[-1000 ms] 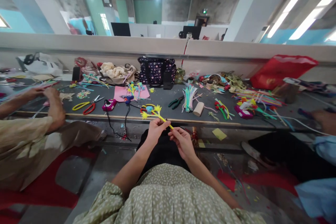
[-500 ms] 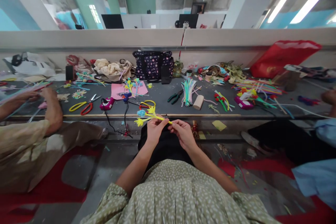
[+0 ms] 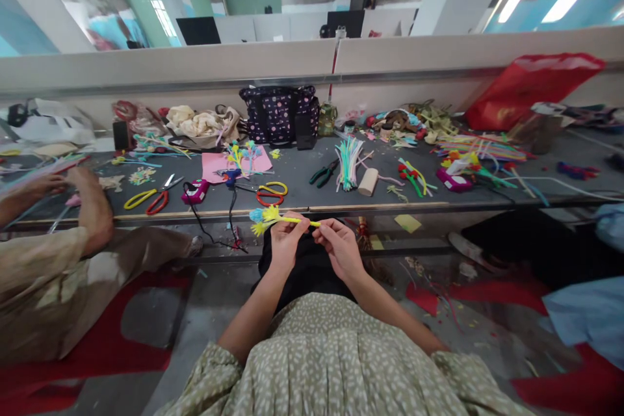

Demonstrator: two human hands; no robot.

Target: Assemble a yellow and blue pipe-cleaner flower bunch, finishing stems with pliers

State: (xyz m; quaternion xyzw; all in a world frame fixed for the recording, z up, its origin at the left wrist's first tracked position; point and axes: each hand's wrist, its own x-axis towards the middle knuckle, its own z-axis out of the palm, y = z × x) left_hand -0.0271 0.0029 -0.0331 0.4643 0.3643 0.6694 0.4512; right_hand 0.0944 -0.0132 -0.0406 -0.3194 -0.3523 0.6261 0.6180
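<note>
My left hand (image 3: 286,238) and my right hand (image 3: 340,247) both pinch a yellow pipe-cleaner stem (image 3: 297,221) just below the front edge of the dark worktable (image 3: 302,179). The stem lies almost level and ends at its left in a yellow and blue fuzzy flower head (image 3: 261,219). My left fingers grip the stem near the flower; my right fingertips hold its right end. Both hands hover above my lap in the green patterned dress.
On the table lie red and yellow scissors (image 3: 270,194), green pliers (image 3: 322,173), a pipe-cleaner bundle (image 3: 348,164), a pink glue gun (image 3: 195,192), a dotted bag (image 3: 279,114) and a red bag (image 3: 526,88). A person's arm (image 3: 90,208) works at left; another person's blue sleeve (image 3: 585,318) shows at right.
The stem has swung from slanting up-left to almost level, and the flower head dropped below the table edge. The view has tilted down slightly; my hands stay together.
</note>
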